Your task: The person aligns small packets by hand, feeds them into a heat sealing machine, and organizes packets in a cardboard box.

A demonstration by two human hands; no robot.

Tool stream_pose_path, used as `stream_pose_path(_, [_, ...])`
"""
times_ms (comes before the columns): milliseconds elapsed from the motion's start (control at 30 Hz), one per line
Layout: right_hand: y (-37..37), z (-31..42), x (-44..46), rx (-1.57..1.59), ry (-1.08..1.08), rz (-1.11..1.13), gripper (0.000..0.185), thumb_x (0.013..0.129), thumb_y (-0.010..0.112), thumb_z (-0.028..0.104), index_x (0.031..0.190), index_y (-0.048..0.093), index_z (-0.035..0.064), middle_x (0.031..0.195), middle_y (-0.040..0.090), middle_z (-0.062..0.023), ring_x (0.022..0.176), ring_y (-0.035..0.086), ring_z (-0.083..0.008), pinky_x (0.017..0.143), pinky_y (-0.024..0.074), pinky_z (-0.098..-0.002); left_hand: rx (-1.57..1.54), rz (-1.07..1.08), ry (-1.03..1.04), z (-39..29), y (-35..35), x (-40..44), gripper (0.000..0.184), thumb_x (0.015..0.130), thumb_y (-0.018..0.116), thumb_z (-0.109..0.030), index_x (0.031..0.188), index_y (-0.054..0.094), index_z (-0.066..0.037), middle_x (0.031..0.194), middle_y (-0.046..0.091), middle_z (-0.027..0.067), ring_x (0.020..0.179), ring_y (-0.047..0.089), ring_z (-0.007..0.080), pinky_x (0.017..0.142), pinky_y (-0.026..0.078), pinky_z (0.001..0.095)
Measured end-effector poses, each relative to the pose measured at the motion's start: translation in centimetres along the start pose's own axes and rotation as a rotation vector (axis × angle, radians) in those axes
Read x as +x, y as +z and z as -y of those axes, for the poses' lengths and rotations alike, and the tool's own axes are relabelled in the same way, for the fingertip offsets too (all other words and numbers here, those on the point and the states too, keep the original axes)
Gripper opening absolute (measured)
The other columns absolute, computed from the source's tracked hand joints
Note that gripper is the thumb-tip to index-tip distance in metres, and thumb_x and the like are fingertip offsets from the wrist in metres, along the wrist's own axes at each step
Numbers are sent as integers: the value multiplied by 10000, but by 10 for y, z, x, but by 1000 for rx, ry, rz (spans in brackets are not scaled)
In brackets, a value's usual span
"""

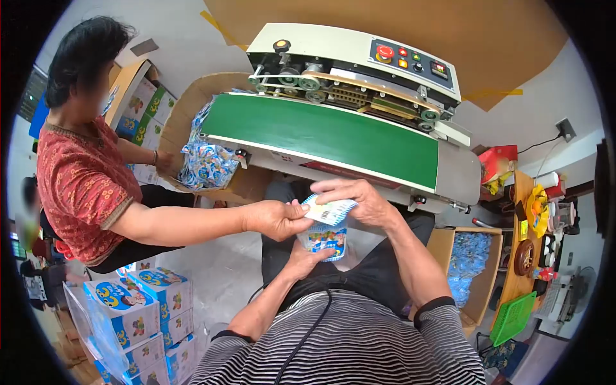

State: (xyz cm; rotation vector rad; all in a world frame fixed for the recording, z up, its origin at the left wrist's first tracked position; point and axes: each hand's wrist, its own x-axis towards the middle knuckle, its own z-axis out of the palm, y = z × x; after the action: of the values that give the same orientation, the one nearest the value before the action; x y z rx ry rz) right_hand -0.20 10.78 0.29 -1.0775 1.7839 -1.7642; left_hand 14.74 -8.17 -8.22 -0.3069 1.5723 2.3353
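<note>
My left hand (307, 260) is closed around a blue-and-white printed plastic packet (330, 245) in front of my lap, the thumb lying across it. Just above, my right hand (364, 200) grips another packet (330, 210), whose pale side with a barcode faces up. A co-worker's hand (279, 219) reaches in from the left and pinches the left edge of that same packet. Its lower edge overlaps the packet in my left hand. Part of my right fingers' hold is hidden behind the packet.
A sealing machine (359, 61) with a green conveyor belt (321, 138) stands ahead. A carton of packets (208, 163) is at its left end, another carton (471, 266) at my right. Printed boxes (138, 308) are stacked lower left. The co-worker (86, 173) stands left.
</note>
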Motion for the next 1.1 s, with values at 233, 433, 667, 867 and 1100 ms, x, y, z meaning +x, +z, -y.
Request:
stream_pose_path(233, [-21,39,-51,244,267,-581,262,987,673,172,1187,696,4,1130,735,-105,1002,708,-185,822,592,-298,-27,66,-114,12,-8,12,659,757,825,59,1344,531,6,1213,677,105,1103,685,231,991,561,393])
stream_pose_path(433, [-94,50,-119,170,521,-1086,275,1008,666,244,1147,685,7,1019,737,-53,798,708,-113,575,587,-236,-73,77,-90,2,9,23,556,755,836,44,1260,602,17,1150,709,95,1013,710,198,926,579,343])
stream_pose_path(667, [-158,28,-132,213,509,-1198,297,998,676,260,1175,680,21,1028,739,-51,839,720,-127,612,620,-278,-73,75,-121,6,19,28,624,737,808,109,1302,565,7,1195,695,114,1078,703,241,957,587,396])
stream_pose_path(867, [-170,19,-108,299,571,-1108,321,990,683,257,1209,671,23,1077,741,-59,910,742,-160,667,654,-315,-60,48,-137,9,13,30,619,737,796,123,1300,566,5,1188,700,117,1070,707,244,949,592,404])
stream_pose_path(1100, [-174,2,-80,342,559,-1066,324,1001,672,253,1209,663,5,1082,736,-78,927,739,-183,705,656,-347,-51,23,-137,9,6,36,613,738,793,124,1295,565,8,1185,700,118,1069,708,244,948,592,401])
